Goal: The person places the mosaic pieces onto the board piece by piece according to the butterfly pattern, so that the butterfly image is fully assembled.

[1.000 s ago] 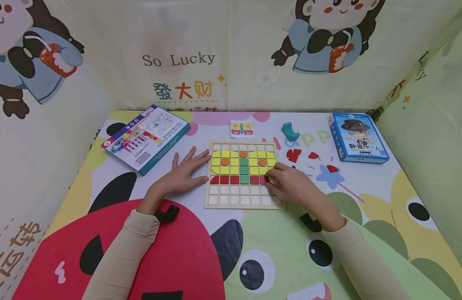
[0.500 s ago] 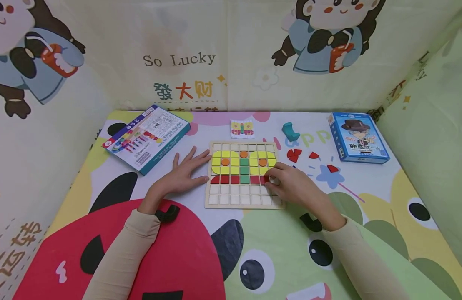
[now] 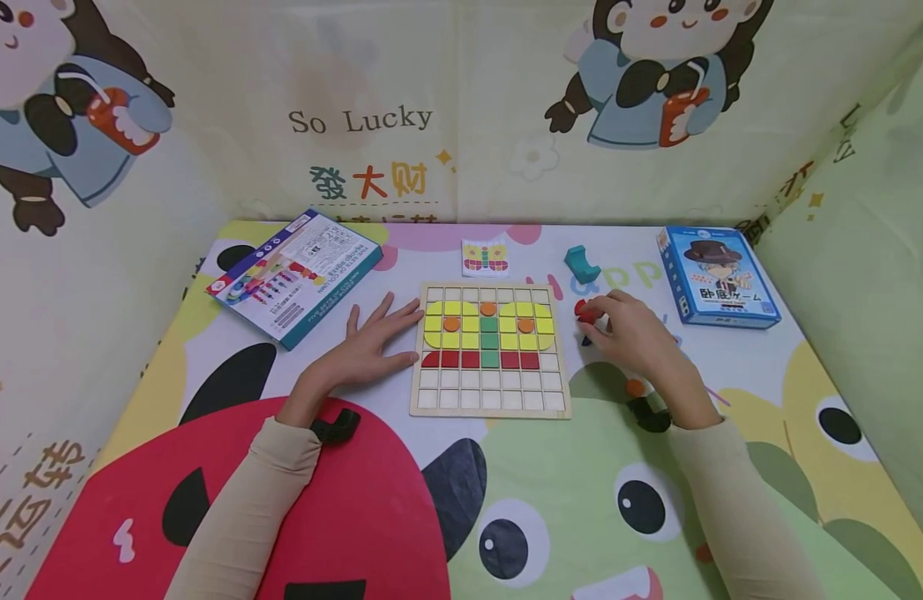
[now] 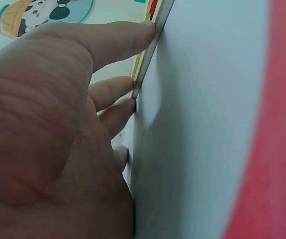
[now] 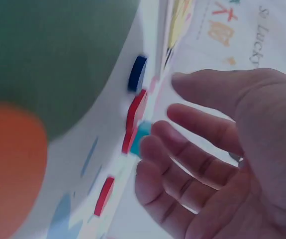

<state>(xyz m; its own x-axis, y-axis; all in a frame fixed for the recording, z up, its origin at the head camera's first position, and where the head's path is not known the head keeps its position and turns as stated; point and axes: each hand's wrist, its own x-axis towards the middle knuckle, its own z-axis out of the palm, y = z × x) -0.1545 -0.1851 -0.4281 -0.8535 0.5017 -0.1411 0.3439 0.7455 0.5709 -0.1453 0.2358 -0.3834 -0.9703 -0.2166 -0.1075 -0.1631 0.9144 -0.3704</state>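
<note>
My left hand (image 3: pixel 367 346) lies flat with its fingers spread, fingertips touching the left edge of a wooden grid board (image 3: pixel 491 402). Yellow, orange and green tiles form a pattern on the board, with a row of red tiles (image 3: pixel 459 359) beneath them. Right of the board, my right hand (image 3: pixel 630 333) hovers over loose red tiles (image 3: pixel 586 312), partly hiding them. In the right wrist view its thumb and fingers are apart with nothing between them. Red tiles (image 5: pixel 136 109) and a dark blue tile (image 5: pixel 137 73) lie just beyond the fingertips.
A small butterfly pattern card (image 3: pixel 485 259) lies behind the board. A teal curved piece (image 3: pixel 581 265) sits to its right. One box (image 3: pixel 296 279) lies at the back left, and a blue card game box (image 3: pixel 718 279) at the back right.
My right hand has left the right end of the red row on the board and moved right and away from me, to the loose red tiles. My left hand stays put.
</note>
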